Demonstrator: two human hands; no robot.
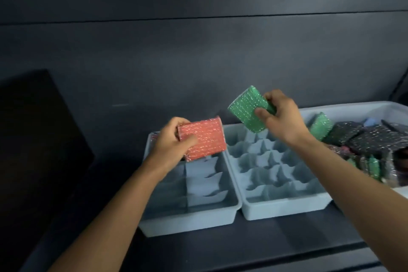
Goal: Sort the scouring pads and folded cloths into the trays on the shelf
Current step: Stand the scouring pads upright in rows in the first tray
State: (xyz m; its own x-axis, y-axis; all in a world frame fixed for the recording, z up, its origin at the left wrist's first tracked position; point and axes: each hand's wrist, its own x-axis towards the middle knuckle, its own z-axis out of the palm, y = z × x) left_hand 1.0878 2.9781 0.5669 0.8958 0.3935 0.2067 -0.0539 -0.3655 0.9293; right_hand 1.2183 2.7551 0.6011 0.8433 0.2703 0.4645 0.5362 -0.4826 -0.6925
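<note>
My left hand (171, 144) grips a red sparkly scouring pad (204, 138) over the far end of the left divided tray (194, 221). My right hand (283, 117) pinches a green sparkly scouring pad (247, 109) in the air above the back of the middle divided tray (284, 208). Both pale blue trays stand side by side on the dark shelf, their compartments mostly bare. A third tray (353, 108) at the right holds a heap of green, black and other pads and cloths (362, 137).
A dark wall panel rises close behind the trays. A black box-like object (33, 139) stands at the left of the shelf. The shelf's front edge (287, 254) runs below the trays.
</note>
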